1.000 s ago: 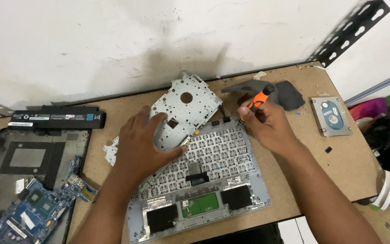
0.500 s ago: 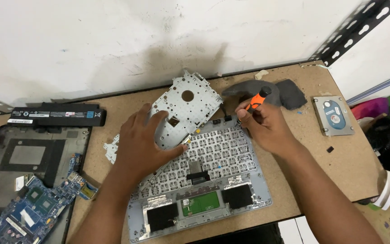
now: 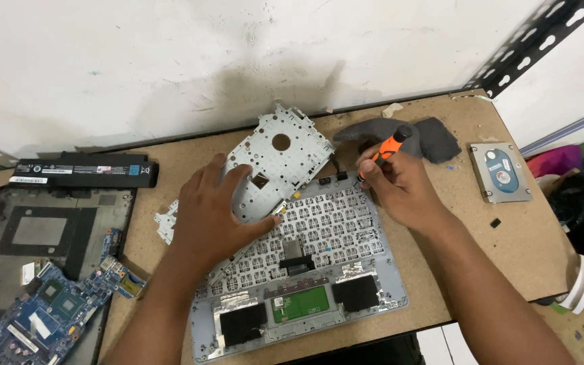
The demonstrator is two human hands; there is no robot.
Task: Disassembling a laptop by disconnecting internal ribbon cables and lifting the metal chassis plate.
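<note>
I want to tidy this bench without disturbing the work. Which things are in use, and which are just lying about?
In use:
- metal plate under the left hand
- orange-handled screwdriver in the right hand
- laptop palmrest shell, keyboard underside up

Lying about:
- black battery
- blue circuit board on the black base cover
- hard drive
- grey cloth

We see two bare forearms, uncovered right to the lower edge of the view with no sleeve showing. The left hand (image 3: 214,206) and the right hand (image 3: 400,189) are gloveless, and we make out no ring, watch or band on either one.
</note>
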